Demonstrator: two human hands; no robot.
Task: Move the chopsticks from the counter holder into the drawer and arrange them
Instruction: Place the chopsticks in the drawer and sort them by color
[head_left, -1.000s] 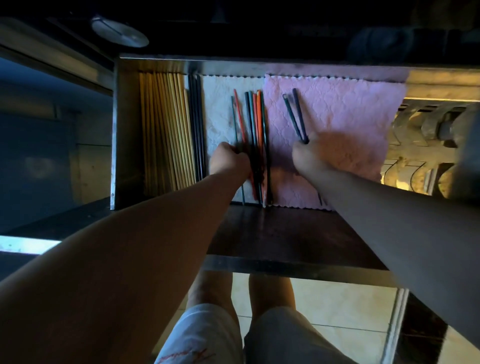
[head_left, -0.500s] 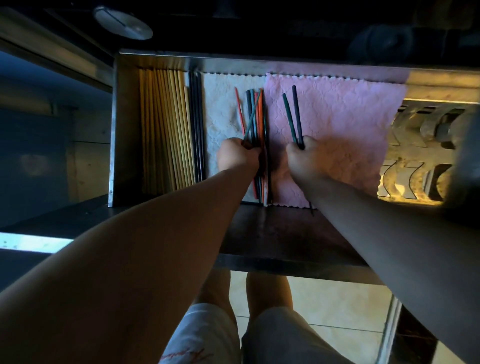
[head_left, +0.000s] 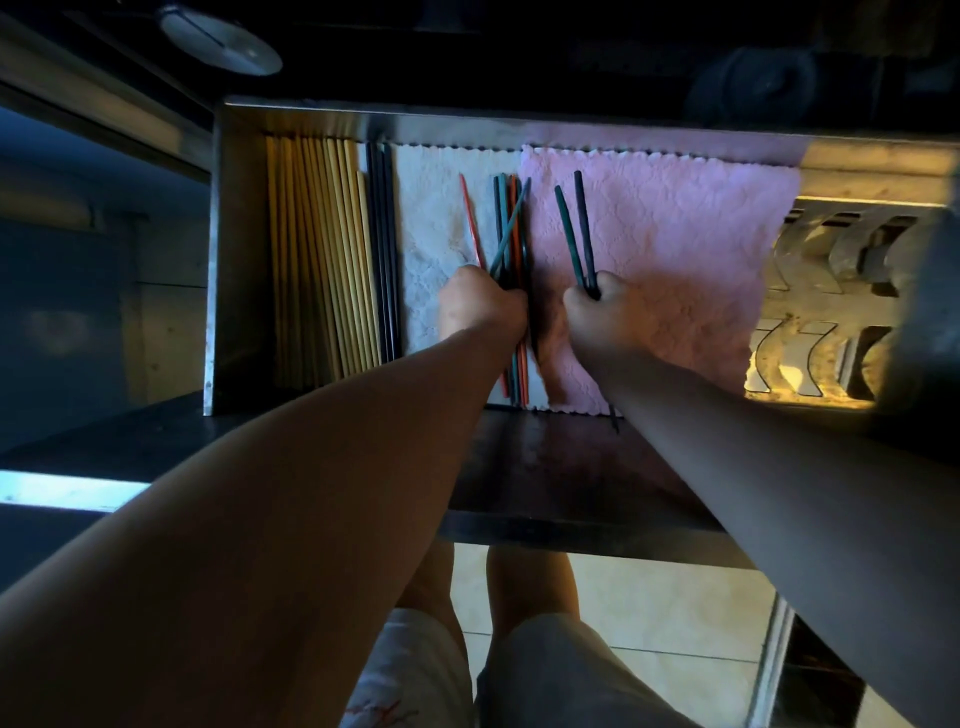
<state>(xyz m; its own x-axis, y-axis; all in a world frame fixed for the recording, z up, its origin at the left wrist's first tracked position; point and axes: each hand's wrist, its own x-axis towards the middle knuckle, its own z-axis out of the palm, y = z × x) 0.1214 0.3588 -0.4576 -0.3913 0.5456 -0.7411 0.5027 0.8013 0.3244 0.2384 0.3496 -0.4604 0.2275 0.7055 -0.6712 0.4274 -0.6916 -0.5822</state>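
Head view, looking down into an open metal drawer (head_left: 221, 270). Two cloths line its floor: a white cloth (head_left: 431, 208) at centre-left and a pink cloth (head_left: 675, 234) to its right, their inner edges meeting.

Pale bamboo chopsticks (head_left: 317, 249) lie packed in parallel against the left wall of the drawer. Just beside them on the right lie a few black chopsticks (head_left: 383, 249), also lengthwise.

The coloured chopsticks (head_left: 501, 223), in teal, orange and red, lie along the seam between the two cloths. Most run parallel, but one teal stick slants across the others and one red stick angles away to the left over the white cloth.

The left hand (head_left: 480, 304) rests on this group with its fingers curled into a fist. The slanted teal stick and the red stick emerge from the top of the fist. How many sticks the fist encloses cannot be told.

The right hand (head_left: 605, 312) is over the pink cloth, near the left hand but not touching it. Its fingers are pressed together, pinching a dark pair (head_left: 571, 234) of chopsticks. The tips of the pair splay slightly towards the back of the drawer.

In the right compartment are curved metal pieces (head_left: 810, 291), too indistinct to identify. Below the drawer front, bare legs stand on a tiled floor (head_left: 649, 613).
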